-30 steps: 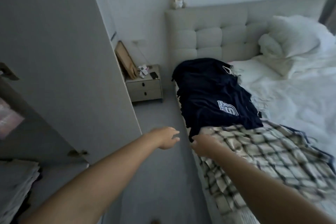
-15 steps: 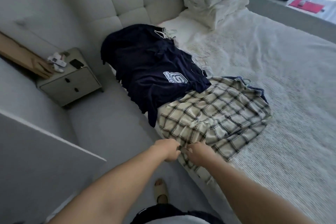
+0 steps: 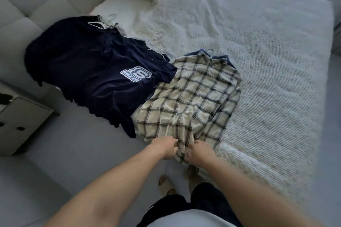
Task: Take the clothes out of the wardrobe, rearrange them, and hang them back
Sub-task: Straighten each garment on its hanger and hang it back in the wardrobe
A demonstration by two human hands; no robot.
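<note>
I see the bed (image 3: 258, 61) now filling the frame, the wardrobe gone from view since a second ago. The navy shirt (image 3: 92, 72) lies upper left, the plaid shirt (image 3: 193, 97) at centre, its hanger (image 3: 210, 52) hook showing at the collar. Both hands, apart and empty a second ago, now meet at the hem, low centre: my left hand (image 3: 166, 146) and right hand (image 3: 199, 151) each pinch the fabric. I judge the rearranging has begun.
</note>
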